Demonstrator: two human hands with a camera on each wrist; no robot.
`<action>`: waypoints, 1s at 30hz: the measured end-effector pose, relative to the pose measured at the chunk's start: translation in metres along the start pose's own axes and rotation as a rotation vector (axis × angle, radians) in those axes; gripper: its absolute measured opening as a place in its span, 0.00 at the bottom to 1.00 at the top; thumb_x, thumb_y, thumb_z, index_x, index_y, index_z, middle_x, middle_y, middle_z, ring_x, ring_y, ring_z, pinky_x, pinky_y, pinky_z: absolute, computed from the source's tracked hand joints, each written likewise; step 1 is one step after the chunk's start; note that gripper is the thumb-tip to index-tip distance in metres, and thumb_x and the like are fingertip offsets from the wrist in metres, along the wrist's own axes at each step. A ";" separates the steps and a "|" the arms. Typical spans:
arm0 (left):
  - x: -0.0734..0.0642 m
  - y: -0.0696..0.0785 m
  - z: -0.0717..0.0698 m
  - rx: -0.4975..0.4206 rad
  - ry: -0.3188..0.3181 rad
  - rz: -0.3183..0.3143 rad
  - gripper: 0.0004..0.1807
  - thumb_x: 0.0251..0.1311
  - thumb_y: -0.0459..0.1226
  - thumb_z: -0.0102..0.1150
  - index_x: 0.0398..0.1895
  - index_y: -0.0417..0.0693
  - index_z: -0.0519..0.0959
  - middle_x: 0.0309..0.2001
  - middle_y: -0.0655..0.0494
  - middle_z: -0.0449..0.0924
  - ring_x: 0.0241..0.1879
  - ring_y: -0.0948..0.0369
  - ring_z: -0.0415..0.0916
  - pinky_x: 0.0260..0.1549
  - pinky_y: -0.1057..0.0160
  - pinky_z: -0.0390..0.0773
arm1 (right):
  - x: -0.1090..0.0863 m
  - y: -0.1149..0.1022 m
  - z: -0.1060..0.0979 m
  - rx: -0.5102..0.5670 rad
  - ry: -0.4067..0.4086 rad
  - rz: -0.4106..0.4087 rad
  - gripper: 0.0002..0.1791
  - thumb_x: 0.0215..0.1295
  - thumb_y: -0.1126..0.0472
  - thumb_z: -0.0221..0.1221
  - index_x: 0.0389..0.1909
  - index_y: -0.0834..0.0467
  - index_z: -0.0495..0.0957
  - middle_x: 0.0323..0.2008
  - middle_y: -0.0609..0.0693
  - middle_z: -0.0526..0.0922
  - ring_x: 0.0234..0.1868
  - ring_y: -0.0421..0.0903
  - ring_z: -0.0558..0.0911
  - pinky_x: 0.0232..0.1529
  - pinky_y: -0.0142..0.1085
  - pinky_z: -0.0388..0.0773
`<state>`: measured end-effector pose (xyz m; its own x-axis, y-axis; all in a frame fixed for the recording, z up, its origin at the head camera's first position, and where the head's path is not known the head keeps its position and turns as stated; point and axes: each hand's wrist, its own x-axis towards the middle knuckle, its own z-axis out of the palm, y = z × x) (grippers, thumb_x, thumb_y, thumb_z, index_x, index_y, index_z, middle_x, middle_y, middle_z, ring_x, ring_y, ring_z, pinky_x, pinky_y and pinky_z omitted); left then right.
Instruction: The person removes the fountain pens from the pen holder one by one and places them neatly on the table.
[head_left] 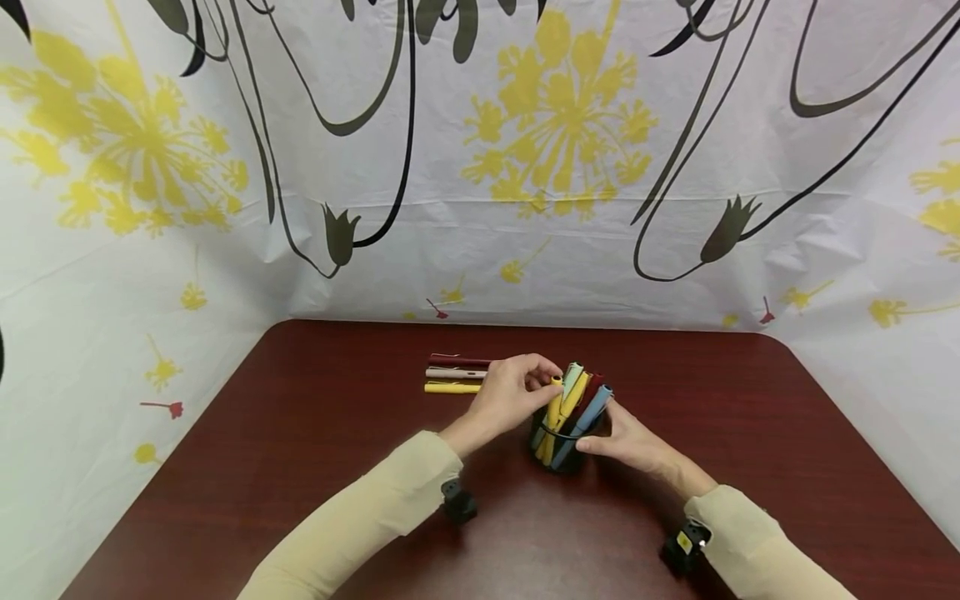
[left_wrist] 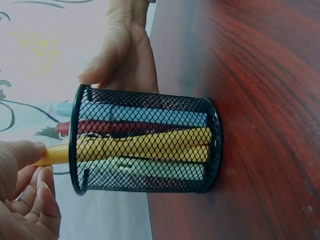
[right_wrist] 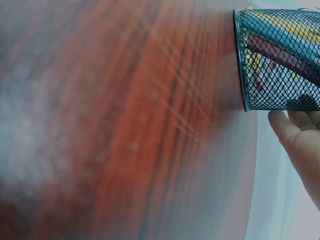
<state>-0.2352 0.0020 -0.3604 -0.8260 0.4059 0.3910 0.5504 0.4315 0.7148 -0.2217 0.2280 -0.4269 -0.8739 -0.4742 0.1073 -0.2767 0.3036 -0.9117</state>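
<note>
A black mesh pen holder (left_wrist: pixel 150 184) stands upright on the table with several pens in it: two yellow, a blue pen (head_left: pixel 596 408), a dark red and a pale green. My left hand (head_left: pixel 513 390) pinches the top of one yellow pen (left_wrist: pixel 56 154) between thumb and fingers; its lower part sits inside the mesh. On the other side, my right hand (head_left: pixel 633 442) holds the holder near its rim, thumb on the near side. Its other fingers are partly hidden behind the holder.
Left of the holder, a dark red pen (head_left: pixel 459 361), a light grey pen (head_left: pixel 454 373) and a yellow pen (head_left: pixel 452 387) lie side by side, their right ends behind my left hand. The dark red-brown table (head_left: pixel 337 400) ends at a patterned white cloth (head_left: pixel 450 250).
</note>
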 end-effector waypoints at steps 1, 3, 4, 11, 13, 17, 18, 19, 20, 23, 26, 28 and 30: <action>-0.001 -0.001 -0.002 -0.006 0.004 -0.009 0.08 0.57 0.39 0.65 0.39 0.49 0.82 0.32 0.58 0.82 0.28 0.69 0.76 0.27 0.74 0.75 | 0.000 0.000 0.000 -0.006 0.005 0.003 0.44 0.58 0.60 0.64 0.70 0.62 0.48 0.64 0.62 0.64 0.60 0.32 0.64 0.61 0.28 0.58; -0.003 -0.002 -0.006 -0.025 0.015 -0.032 0.08 0.56 0.39 0.65 0.39 0.50 0.82 0.32 0.59 0.82 0.29 0.69 0.76 0.28 0.73 0.76 | 0.001 0.000 0.000 -0.019 0.007 0.003 0.44 0.58 0.61 0.63 0.70 0.62 0.49 0.64 0.62 0.64 0.63 0.39 0.63 0.64 0.40 0.57; -0.004 -0.002 -0.008 -0.038 0.023 -0.040 0.08 0.56 0.39 0.65 0.39 0.50 0.82 0.32 0.59 0.82 0.29 0.69 0.76 0.28 0.73 0.76 | 0.001 0.000 0.000 -0.025 0.009 0.002 0.44 0.58 0.61 0.64 0.70 0.63 0.49 0.64 0.63 0.64 0.64 0.43 0.63 0.65 0.46 0.56; -0.009 -0.004 -0.024 -0.163 0.126 -0.080 0.08 0.55 0.37 0.66 0.38 0.49 0.82 0.33 0.55 0.84 0.28 0.66 0.78 0.29 0.70 0.78 | 0.002 -0.001 0.000 -0.040 0.025 -0.012 0.45 0.56 0.61 0.65 0.70 0.65 0.50 0.63 0.65 0.63 0.62 0.34 0.62 0.63 0.59 0.51; -0.010 -0.004 -0.029 -0.219 0.157 -0.103 0.08 0.55 0.37 0.66 0.38 0.48 0.82 0.33 0.53 0.84 0.28 0.65 0.79 0.27 0.68 0.79 | 0.002 -0.001 0.000 -0.047 0.032 -0.011 0.45 0.56 0.61 0.66 0.69 0.65 0.50 0.63 0.65 0.64 0.59 0.27 0.61 0.65 0.50 0.54; -0.012 -0.007 -0.038 -0.311 0.233 -0.129 0.09 0.55 0.36 0.66 0.40 0.46 0.82 0.34 0.50 0.84 0.30 0.63 0.81 0.28 0.66 0.81 | 0.001 -0.001 0.000 -0.031 0.035 -0.008 0.46 0.55 0.61 0.66 0.70 0.64 0.50 0.64 0.64 0.63 0.58 0.23 0.60 0.60 0.25 0.57; -0.012 -0.009 -0.040 -0.335 0.253 -0.141 0.09 0.55 0.35 0.65 0.40 0.46 0.82 0.35 0.49 0.84 0.30 0.63 0.81 0.29 0.66 0.81 | 0.001 -0.001 0.000 -0.025 0.034 -0.007 0.46 0.55 0.61 0.66 0.70 0.64 0.50 0.64 0.64 0.63 0.58 0.24 0.61 0.57 0.21 0.57; -0.013 -0.011 -0.042 -0.360 0.273 -0.145 0.09 0.56 0.34 0.65 0.41 0.44 0.82 0.36 0.48 0.84 0.32 0.62 0.82 0.32 0.66 0.81 | 0.001 -0.001 0.000 -0.021 0.032 -0.007 0.46 0.55 0.61 0.66 0.70 0.64 0.50 0.64 0.64 0.63 0.59 0.26 0.61 0.56 0.19 0.57; -0.014 -0.012 -0.045 -0.381 0.292 -0.151 0.10 0.56 0.34 0.65 0.41 0.43 0.81 0.37 0.48 0.84 0.33 0.62 0.82 0.34 0.66 0.81 | 0.001 0.000 0.000 -0.017 0.029 -0.006 0.46 0.55 0.61 0.66 0.70 0.64 0.50 0.65 0.64 0.61 0.61 0.30 0.60 0.59 0.23 0.57; -0.016 -0.018 -0.052 -0.472 0.347 -0.203 0.10 0.56 0.33 0.64 0.42 0.40 0.81 0.37 0.47 0.84 0.35 0.60 0.82 0.37 0.66 0.81 | 0.001 -0.001 0.000 -0.021 0.023 -0.002 0.47 0.55 0.61 0.65 0.70 0.64 0.48 0.66 0.65 0.59 0.66 0.42 0.58 0.65 0.42 0.56; -0.018 -0.024 -0.060 -0.546 0.404 -0.279 0.11 0.57 0.33 0.64 0.43 0.39 0.80 0.35 0.53 0.84 0.35 0.61 0.81 0.32 0.69 0.79 | 0.001 0.000 0.001 -0.024 0.022 0.000 0.47 0.56 0.61 0.65 0.70 0.64 0.48 0.66 0.65 0.59 0.65 0.41 0.58 0.65 0.48 0.55; -0.020 -0.029 -0.064 -0.578 0.446 -0.318 0.12 0.56 0.33 0.64 0.43 0.38 0.80 0.33 0.58 0.83 0.33 0.62 0.81 0.29 0.71 0.77 | 0.001 0.000 0.000 -0.017 0.023 -0.007 0.46 0.56 0.61 0.65 0.70 0.64 0.49 0.65 0.65 0.61 0.62 0.32 0.60 0.64 0.35 0.57; -0.022 -0.035 -0.068 -0.608 0.490 -0.346 0.12 0.56 0.33 0.64 0.43 0.38 0.79 0.31 0.62 0.82 0.30 0.66 0.79 0.26 0.72 0.75 | 0.001 0.001 0.000 -0.015 0.027 -0.016 0.45 0.56 0.61 0.65 0.69 0.64 0.51 0.64 0.65 0.62 0.58 0.26 0.62 0.58 0.23 0.58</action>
<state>-0.2449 -0.0769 -0.3544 -0.9720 -0.1239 0.1995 0.2119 -0.0971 0.9725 -0.2228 0.2276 -0.4278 -0.8794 -0.4571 0.1330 -0.2971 0.3088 -0.9035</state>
